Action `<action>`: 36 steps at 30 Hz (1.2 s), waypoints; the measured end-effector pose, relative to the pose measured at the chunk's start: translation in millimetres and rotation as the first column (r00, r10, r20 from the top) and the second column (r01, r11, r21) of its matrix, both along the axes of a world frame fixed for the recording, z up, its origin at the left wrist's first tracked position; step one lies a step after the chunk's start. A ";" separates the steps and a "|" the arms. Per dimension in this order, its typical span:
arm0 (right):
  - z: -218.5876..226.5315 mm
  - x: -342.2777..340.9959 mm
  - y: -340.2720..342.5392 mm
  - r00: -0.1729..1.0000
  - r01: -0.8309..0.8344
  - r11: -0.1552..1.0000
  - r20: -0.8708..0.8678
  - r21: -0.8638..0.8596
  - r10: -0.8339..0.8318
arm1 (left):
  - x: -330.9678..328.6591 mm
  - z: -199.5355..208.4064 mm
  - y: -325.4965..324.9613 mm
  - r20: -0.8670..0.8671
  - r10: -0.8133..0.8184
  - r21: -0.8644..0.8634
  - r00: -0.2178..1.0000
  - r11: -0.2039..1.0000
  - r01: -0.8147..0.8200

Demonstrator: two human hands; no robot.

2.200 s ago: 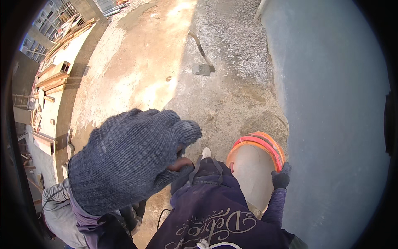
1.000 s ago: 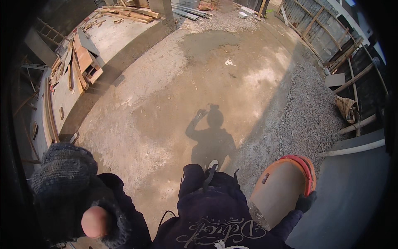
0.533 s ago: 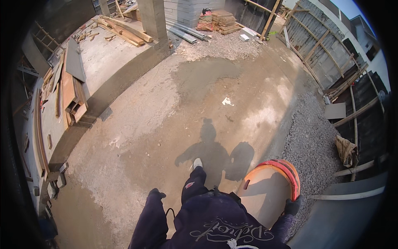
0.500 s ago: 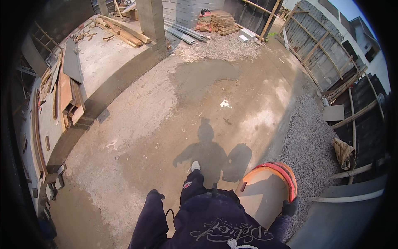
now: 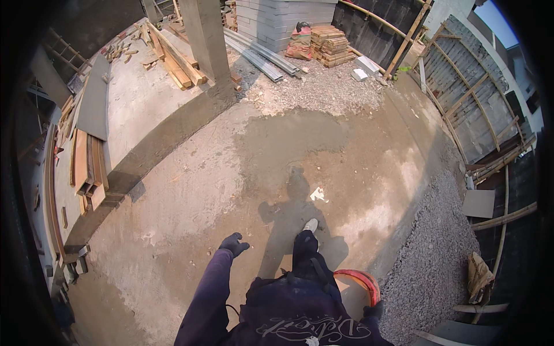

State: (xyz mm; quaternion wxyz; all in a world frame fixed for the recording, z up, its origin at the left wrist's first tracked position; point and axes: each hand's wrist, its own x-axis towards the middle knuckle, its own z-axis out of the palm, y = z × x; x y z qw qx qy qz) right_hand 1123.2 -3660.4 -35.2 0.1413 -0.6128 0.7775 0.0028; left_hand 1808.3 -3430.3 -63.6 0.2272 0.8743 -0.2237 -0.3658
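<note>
The walker's right hand (image 5: pixel 374 310), in a dark glove, is closed on the right side of the red rim of an orange tub (image 5: pixel 369 281). The tub hangs beside the right leg, close to the edge of the gravel (image 5: pixel 430 248), its pale inside partly showing and its lower part hidden by the dark sweatshirt (image 5: pixel 300 308). I can't make out each of those fingers from here, only that the hand grips the rim.

The left hand (image 5: pixel 234 244), gloved too, hangs out in front in mid-air, well apart from the tub, fingers loosely spread and slightly bent. One white shoe (image 5: pixel 311 225) is forward on the ground (image 5: pixel 196 230), over the person's shadow (image 5: pixel 294 199), with a white scrap (image 5: pixel 318 195) lying just ahead of it. Beyond that spreads a smooth grey patch (image 5: pixel 291 135).

Off to the left runs a raised concrete ledge (image 5: pixel 135 104) with boards (image 5: pixel 89 164) near its edge and a column (image 5: pixel 205 43). At the far end, metal channels (image 5: pixel 254 55) lie before stacked grey blocks (image 5: pixel 274 26); a red sack (image 5: pixel 299 43) stands beside a pile of cut timber (image 5: pixel 330 46). On the right, a crumpled brown sack (image 5: pixel 479 278) sits past the gravel.
</note>
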 end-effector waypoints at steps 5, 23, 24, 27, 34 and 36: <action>-12.8 81.9 -156.5 0.999 0.018 0.987 -0.036 0.159 -0.012 | 50.9 -55.7 -19.9 -0.201 -0.071 0.540 0.977 0.824 0.171; 69.6 456.6 -663.1 0.998 0.019 0.997 -0.058 -0.070 -0.023 | 399.6 -26.4 -433.6 -0.345 0.666 -0.226 0.661 0.625 -0.748; 72.2 478.4 -689.3 1.000 0.005 0.996 -0.019 -0.089 -0.007 | 440.6 -8.4 -462.9 -0.299 0.702 -0.293 0.646 0.577 -0.763; 78.0 525.1 -739.3 1.000 -0.001 0.994 -0.028 -0.111 -0.002 | 575.6 84.0 -546.5 -0.012 0.735 -0.566 0.678 0.554 -0.611; 37.1 676.9 -893.5 0.997 0.077 0.997 -0.004 0.012 -0.077 | 862.6 358.0 -676.2 0.529 0.848 -0.785 -0.028 0.477 -0.396; 21.2 729.1 -937.1 0.996 0.072 0.996 0.045 0.056 -0.075 | 926.5 403.1 -692.7 0.646 0.713 -0.745 -0.273 0.511 -0.429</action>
